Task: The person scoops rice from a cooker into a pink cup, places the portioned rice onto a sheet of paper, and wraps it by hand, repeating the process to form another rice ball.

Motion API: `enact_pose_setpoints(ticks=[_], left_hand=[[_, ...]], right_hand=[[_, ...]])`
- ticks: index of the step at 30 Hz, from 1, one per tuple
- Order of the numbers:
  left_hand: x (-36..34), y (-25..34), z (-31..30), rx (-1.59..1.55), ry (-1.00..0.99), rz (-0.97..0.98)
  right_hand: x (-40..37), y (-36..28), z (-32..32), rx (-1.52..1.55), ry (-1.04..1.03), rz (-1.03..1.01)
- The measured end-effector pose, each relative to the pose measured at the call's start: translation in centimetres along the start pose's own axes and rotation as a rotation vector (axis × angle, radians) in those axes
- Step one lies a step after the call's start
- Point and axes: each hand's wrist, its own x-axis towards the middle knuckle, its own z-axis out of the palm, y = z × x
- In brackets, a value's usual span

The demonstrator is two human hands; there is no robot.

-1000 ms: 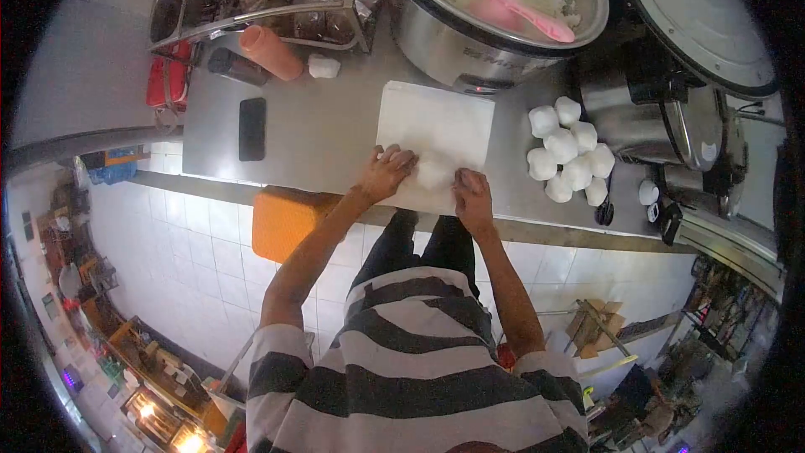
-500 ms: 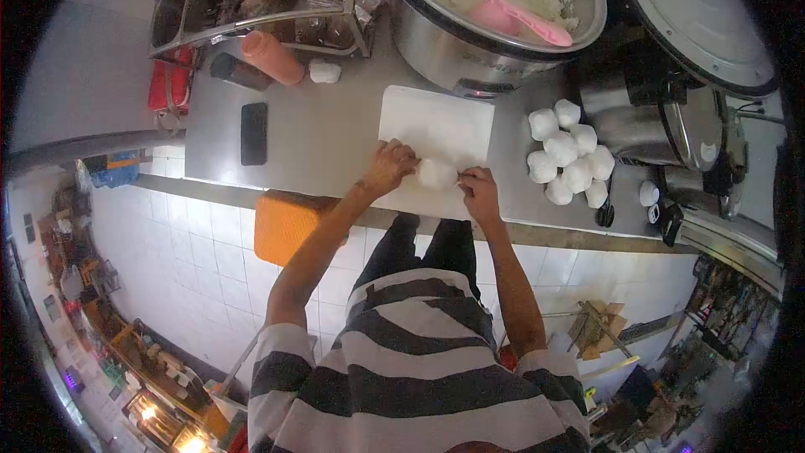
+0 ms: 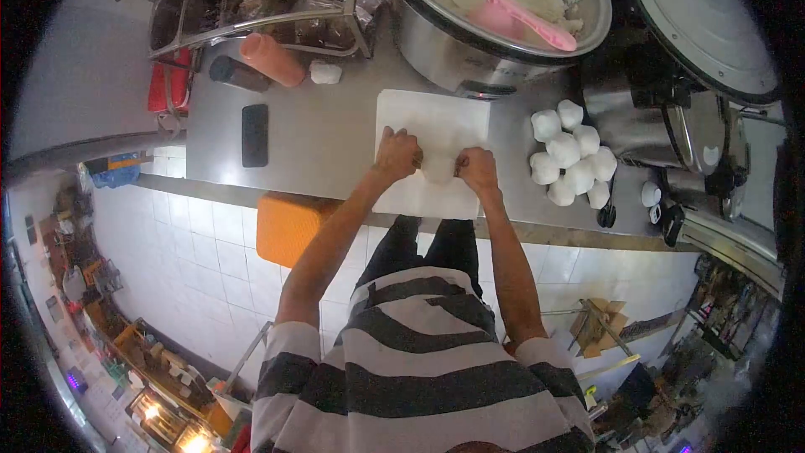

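On the white cutting board in front of me lies a small white bundle, pale against the board; whether it is wrapped rice is hard to make out. My left hand has its fingers closed on the bundle's left end. The right end is pinched by my right hand. To the right of the board, several round white wrapped balls sit in a heap on the steel table.
Behind the board stands a large cooker full of white rice, with a pink scoop in it. A phone, a pink bottle and a metal rack are at left. A second steel pot stands right.
Both hands have moved slightly away from my body and sit a little farther up the board. The bundle looks flatter and less rounded than before.
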Motion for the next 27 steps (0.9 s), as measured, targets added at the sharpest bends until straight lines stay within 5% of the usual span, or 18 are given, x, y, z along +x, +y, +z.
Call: enact_pose_setpoints(ticks=[3, 6, 9, 11, 12, 15, 19, 22, 24, 27], left_hand=[[1.3, 0.8, -0.1, -0.035, -0.153, -0.111], [2.0, 1.1, 1.2, -0.021, 0.1, -0.099], [2.3, 0.4, 1.2, 0.036, 0.199, 0.068], [0.7, -1.2, 0.1, -0.697, -0.013, 0.272], [-0.3, -1.5, -0.2, -0.692, -0.016, 0.279], [-3.7, -0.1, -3.1, -1.137, -0.272, 0.256], [-6.3, 3.8, -6.2, -1.3, -0.251, 0.335], [-7.7, 3.7, -6.9, -1.237, -0.193, 0.355], [-9.2, 3.5, -7.1, -1.474, -0.198, 0.253], [-10.8, 2.8, -6.8, -1.309, -0.172, 0.086]], right_hand=[[0.6, -1.2, 0.2, 0.113, 0.095, 0.151], [0.7, -1.2, 0.6, -0.05, 0.237, 0.123], [-0.4, -1.3, -1.2, -0.027, 0.154, -0.081], [-1.8, -2.9, -3.8, 0.452, -0.06, -0.007], [-2.1, -2.8, -4.7, 0.454, -0.052, -0.005], [-3.5, -4.4, -8.3, 1.062, -0.493, -0.024], [-2.1, -3.5, -6.0, 1.232, -0.606, -0.058], [-1.7, -6.5, -7.6, 0.812, -0.635, -0.336], [-2.3, -6.5, -6.5, 0.852, -0.496, -0.15], [-5.2, -8.9, -8.4, 1.137, -0.472, -0.001]])
